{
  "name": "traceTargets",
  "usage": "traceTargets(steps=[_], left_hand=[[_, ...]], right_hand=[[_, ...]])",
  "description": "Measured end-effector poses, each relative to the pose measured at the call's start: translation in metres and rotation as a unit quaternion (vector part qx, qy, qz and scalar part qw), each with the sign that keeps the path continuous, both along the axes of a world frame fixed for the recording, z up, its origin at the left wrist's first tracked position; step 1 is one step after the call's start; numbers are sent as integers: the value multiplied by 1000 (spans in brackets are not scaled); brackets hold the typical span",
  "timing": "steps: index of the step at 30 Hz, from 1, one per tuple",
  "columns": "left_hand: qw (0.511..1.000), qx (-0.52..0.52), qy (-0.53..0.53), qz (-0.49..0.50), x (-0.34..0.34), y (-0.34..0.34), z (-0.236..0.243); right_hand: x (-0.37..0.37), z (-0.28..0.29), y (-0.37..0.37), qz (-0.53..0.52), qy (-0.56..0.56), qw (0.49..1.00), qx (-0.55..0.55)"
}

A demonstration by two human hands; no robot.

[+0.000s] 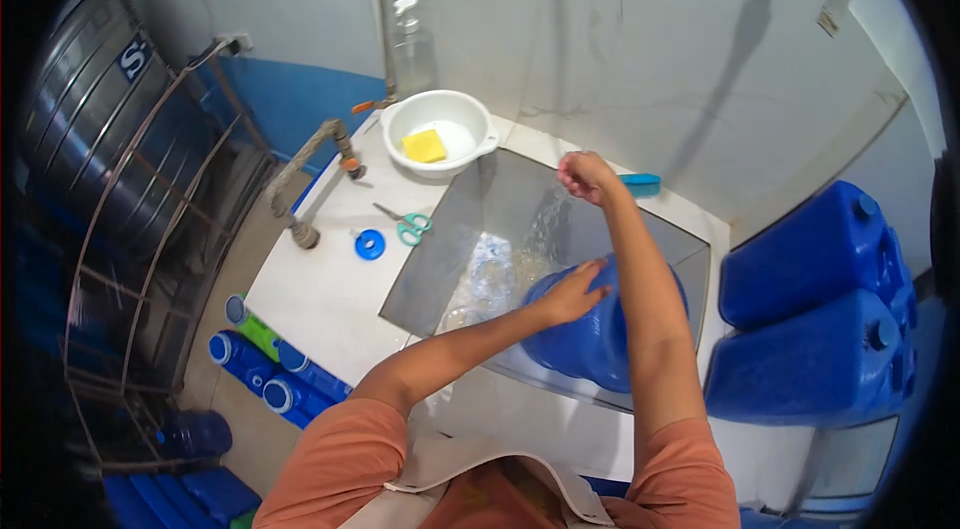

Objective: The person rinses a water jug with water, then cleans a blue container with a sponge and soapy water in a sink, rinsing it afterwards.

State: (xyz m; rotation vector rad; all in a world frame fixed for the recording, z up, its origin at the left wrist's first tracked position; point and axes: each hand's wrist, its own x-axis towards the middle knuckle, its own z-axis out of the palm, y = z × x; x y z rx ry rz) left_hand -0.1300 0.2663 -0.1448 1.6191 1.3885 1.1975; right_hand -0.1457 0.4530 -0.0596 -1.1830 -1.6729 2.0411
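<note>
My left hand (pixel 572 295) rests with fingers apart on a blue round water jug (pixel 555 334), which lies tilted in the grey sink (pixel 420 284). Higher up, near the sink's back edge, my right hand (pixel 586 179) has its fingers curled closed; I cannot make out what, if anything, is in them. Water streams down below it into foamy water (pixel 485 279). A turquoise brush (pixel 638 185) lies just right of my right hand. On the left counter are teal-handled scissors (pixel 412 228), a blue ring-shaped item (pixel 369 245) and a white basin (pixel 462 139) with a yellow sponge (pixel 424 146).
Blue jerrycans (pixel 795 259) stand at the right. Pipework with valves (pixel 350 167) rises from the left counter (pixel 310 319); a pump bottle (pixel 410 59) stands behind. More blue and green containers (pixel 255 359) are low at left, beside a steel tank (pixel 125 119) and metal rack.
</note>
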Motion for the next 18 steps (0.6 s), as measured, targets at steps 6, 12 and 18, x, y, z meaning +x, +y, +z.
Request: traceTargets(steps=[6,12,18], left_hand=[[851,1,460,252,-157,-70,22],[772,-214,477,360,-242,-135,1],[940,-78,102,316,-159,-27,48]], right_hand=[[2,11,-11,30,-92,991,90],[-6,26,-12,9,-72,994,84],[5,50,-4,-26,-59,994,85]])
